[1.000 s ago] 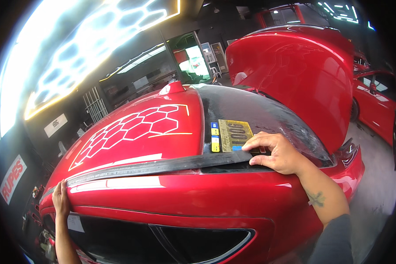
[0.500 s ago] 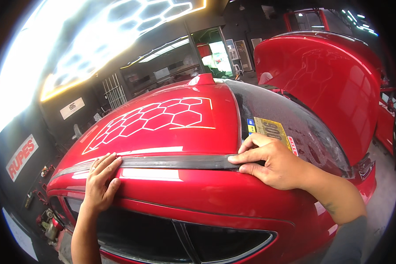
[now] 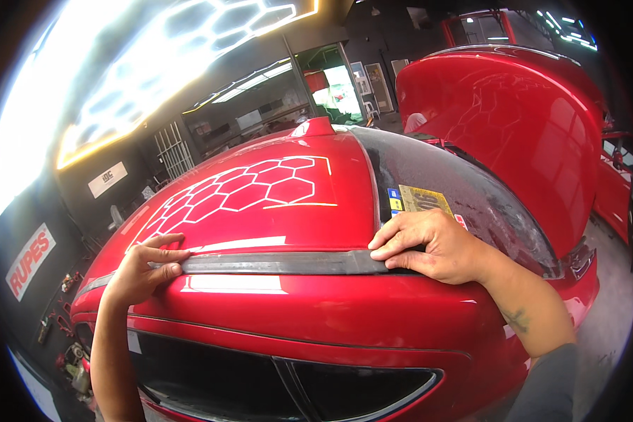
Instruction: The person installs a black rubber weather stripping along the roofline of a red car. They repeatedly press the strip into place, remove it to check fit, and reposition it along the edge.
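Note:
A long black roof trim strip (image 3: 281, 263) runs along the side edge of the red car's roof (image 3: 344, 224). With thumb and fingertips, my right hand (image 3: 439, 247) pinches the strip's end beside the rear window. A dark gap shows under the fingers there. Farther left, my left hand (image 3: 137, 271) straddles the same strip, its thumb on the near edge and its fingers on the far edge. The strip lies flat between the two hands.
A red shark-fin antenna (image 3: 314, 127) stands on the roof. The dusty rear window (image 3: 457, 176) has stickers behind my right hand. A raised red car panel (image 3: 499, 119) rises at the right, with a partly hidden person (image 3: 416, 122) beside it. Below are dark side windows (image 3: 211, 366).
My left hand has slid left along the strip and changed from lying flat on it to gripping its edges. My right hand stays at the strip's end. The view has shifted slightly.

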Demonstrator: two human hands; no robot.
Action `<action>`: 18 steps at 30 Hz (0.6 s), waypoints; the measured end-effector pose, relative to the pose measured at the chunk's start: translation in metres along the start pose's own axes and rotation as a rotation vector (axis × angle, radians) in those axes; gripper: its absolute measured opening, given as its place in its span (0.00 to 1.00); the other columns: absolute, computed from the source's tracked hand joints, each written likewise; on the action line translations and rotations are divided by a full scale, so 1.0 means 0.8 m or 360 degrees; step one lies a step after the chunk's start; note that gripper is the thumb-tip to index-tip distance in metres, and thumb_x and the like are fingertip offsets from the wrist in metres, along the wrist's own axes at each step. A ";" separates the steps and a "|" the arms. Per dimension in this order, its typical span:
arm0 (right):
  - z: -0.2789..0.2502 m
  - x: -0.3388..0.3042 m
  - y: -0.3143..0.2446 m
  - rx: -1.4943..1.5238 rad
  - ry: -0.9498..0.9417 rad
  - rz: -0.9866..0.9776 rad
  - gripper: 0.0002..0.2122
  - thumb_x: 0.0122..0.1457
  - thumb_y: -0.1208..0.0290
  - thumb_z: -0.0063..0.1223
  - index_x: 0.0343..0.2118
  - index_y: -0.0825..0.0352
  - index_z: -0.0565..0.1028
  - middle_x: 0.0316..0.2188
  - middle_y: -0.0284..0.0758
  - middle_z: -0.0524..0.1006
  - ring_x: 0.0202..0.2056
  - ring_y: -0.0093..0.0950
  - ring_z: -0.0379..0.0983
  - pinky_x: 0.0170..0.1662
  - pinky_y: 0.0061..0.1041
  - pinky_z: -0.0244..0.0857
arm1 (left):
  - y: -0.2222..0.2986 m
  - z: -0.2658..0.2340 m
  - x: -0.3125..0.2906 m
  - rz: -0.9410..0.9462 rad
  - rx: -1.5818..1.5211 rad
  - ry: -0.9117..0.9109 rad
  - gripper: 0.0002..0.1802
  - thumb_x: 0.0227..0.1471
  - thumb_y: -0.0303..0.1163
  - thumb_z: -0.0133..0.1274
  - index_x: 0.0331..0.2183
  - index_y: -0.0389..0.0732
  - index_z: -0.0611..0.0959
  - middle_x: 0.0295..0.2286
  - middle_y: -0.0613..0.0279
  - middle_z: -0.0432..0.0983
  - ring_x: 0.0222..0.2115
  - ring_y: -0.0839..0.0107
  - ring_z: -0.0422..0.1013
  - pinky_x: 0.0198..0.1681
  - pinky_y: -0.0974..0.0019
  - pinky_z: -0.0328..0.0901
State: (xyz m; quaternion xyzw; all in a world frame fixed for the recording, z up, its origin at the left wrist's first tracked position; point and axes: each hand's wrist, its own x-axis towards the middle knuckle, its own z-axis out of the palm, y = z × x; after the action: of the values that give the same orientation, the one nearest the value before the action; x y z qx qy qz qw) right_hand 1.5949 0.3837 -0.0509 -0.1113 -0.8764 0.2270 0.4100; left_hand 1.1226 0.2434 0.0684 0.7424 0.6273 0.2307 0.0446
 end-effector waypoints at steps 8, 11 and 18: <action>-0.002 0.025 0.005 -0.0059 -0.0042 0.0003 0.09 0.56 0.79 0.74 0.40 0.67 0.89 0.36 0.36 0.86 0.40 0.30 0.83 0.48 0.29 0.77 | -0.035 0.012 0.000 0.0083 0.0016 0.0207 0.16 0.59 0.29 0.67 0.50 0.43 0.92 0.58 0.47 0.80 0.61 0.52 0.74 0.64 0.54 0.68; 0.000 0.027 0.005 -0.0079 -0.0140 0.0051 0.09 0.56 0.79 0.74 0.39 0.66 0.89 0.36 0.37 0.86 0.38 0.30 0.83 0.46 0.29 0.77 | -0.018 0.020 0.004 0.0113 0.0001 0.0273 0.14 0.58 0.25 0.67 0.47 0.40 0.93 0.53 0.48 0.84 0.57 0.55 0.77 0.61 0.55 0.70; -0.010 0.010 -0.011 0.0092 -0.0174 0.0060 0.08 0.65 0.77 0.64 0.45 0.66 0.88 0.44 0.37 0.82 0.52 0.33 0.77 0.58 0.33 0.71 | 0.125 0.098 0.017 0.0655 0.0215 0.0068 0.18 0.61 0.29 0.60 0.51 0.31 0.88 0.49 0.46 0.82 0.52 0.51 0.75 0.59 0.51 0.68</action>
State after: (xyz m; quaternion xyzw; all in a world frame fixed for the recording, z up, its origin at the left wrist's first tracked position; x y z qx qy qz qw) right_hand 1.5960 0.3818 -0.0369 -0.1033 -0.8883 0.2655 0.3602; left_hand 1.2463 0.2526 0.0381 0.8511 0.4774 0.2081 -0.0666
